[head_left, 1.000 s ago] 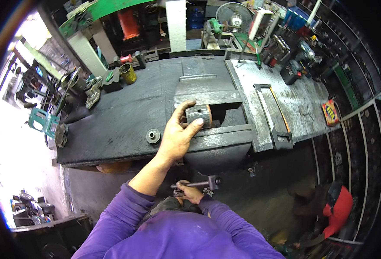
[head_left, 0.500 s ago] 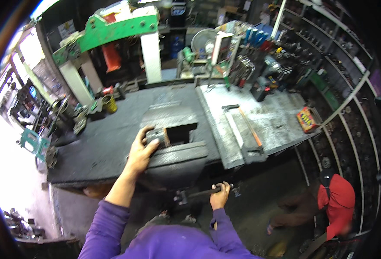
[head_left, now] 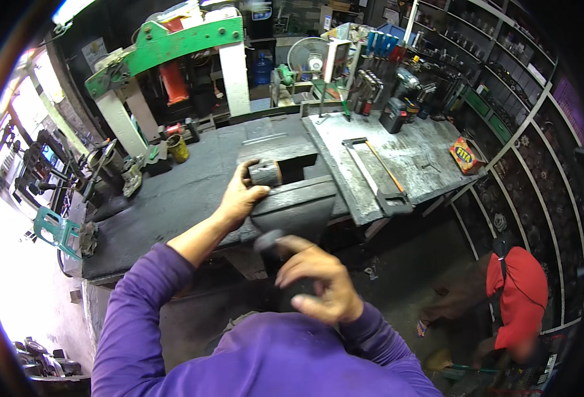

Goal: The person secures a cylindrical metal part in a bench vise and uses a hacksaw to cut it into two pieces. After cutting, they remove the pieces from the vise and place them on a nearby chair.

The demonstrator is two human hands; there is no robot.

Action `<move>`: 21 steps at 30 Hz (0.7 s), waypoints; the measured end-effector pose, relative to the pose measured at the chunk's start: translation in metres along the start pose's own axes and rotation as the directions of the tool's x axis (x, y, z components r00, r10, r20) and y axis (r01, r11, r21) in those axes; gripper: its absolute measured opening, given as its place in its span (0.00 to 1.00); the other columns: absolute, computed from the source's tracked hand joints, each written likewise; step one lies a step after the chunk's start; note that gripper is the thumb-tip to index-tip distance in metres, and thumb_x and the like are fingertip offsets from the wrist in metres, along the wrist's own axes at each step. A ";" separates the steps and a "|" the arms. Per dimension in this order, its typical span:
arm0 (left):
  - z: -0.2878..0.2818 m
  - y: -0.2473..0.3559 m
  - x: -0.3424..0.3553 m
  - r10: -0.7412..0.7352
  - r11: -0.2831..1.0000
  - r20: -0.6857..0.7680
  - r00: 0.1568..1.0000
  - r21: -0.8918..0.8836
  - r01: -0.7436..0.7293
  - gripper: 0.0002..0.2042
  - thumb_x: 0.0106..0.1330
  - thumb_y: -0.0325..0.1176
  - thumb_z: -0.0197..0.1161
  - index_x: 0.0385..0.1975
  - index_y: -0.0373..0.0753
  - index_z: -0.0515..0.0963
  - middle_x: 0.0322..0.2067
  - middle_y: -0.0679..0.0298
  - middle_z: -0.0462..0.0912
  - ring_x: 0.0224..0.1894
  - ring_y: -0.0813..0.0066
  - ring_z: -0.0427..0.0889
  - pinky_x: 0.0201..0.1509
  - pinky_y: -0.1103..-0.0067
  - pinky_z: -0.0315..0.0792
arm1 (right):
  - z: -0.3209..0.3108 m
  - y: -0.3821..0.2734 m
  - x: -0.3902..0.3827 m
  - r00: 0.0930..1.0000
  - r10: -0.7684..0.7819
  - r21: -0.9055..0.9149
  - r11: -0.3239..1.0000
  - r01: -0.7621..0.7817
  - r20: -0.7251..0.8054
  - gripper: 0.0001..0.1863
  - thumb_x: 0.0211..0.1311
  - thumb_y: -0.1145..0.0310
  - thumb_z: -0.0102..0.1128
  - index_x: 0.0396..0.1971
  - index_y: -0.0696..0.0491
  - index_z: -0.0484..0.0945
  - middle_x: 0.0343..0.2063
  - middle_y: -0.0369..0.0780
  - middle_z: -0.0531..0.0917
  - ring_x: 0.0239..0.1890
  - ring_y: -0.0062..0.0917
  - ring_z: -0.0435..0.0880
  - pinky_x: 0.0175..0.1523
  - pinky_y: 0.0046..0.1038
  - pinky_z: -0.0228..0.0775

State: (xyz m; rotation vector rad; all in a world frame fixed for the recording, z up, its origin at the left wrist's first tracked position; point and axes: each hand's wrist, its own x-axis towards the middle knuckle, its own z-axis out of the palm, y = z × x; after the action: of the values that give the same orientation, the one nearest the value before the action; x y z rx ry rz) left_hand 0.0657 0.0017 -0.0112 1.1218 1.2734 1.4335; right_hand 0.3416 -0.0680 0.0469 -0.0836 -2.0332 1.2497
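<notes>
The left hand (head_left: 237, 200) has its fingers and thumb on the cylinder (head_left: 264, 174), holding it by its near end between the vise's jaws. The right hand (head_left: 319, 279), blurred, curls its fingers around a dark hammer (head_left: 270, 243), raised just in front of the vise (head_left: 295, 206). The vise stands at the edge of the tabletop (head_left: 166, 208). To its right, a hacksaw (head_left: 386, 167) and a box (head_left: 465, 156) rest on a pale plate (head_left: 431, 173); beyond, a person in red (head_left: 525, 284) bends down.

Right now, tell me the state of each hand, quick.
Left hand: closed on a metal cylinder at the vise.
Right hand: curled around a hammer, blurred.
</notes>
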 end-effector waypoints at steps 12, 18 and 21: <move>-0.011 -0.007 0.010 0.011 0.992 0.096 0.995 -0.122 0.001 0.33 0.64 0.28 0.72 0.69 0.38 0.66 0.57 0.55 0.78 0.55 0.69 0.78 0.62 0.71 0.74 | 0.121 0.240 -0.212 0.074 0.898 -0.218 -0.024 -0.976 -0.433 0.25 0.56 0.62 0.67 0.54 0.54 0.84 0.57 0.54 0.84 0.58 0.47 0.85 0.62 0.40 0.78; 0.001 0.000 0.017 -0.059 0.977 -0.063 0.996 -0.209 0.045 0.25 0.73 0.45 0.63 0.63 0.36 0.75 0.50 0.61 0.81 0.50 0.73 0.78 0.56 0.76 0.72 | 0.098 0.181 -0.467 -0.327 0.766 0.547 0.038 -0.836 -0.553 0.13 0.67 0.67 0.62 0.48 0.58 0.79 0.33 0.43 0.85 0.28 0.31 0.86 0.24 0.33 0.72; 0.007 -0.001 0.019 0.015 0.993 -0.082 0.997 -0.120 -0.025 0.24 0.73 0.44 0.63 0.62 0.34 0.75 0.52 0.58 0.82 0.52 0.70 0.78 0.60 0.75 0.71 | 0.116 0.155 -0.510 -0.605 0.640 0.689 -0.159 -0.707 -0.473 0.11 0.66 0.70 0.62 0.44 0.59 0.82 0.33 0.43 0.86 0.27 0.32 0.85 0.25 0.34 0.71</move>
State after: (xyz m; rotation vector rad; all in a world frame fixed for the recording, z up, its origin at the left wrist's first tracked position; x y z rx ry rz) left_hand 0.0688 0.0220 -0.0106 1.0074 1.2170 1.5633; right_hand 0.5936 -0.2823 -0.3872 -2.4479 -0.4810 1.2865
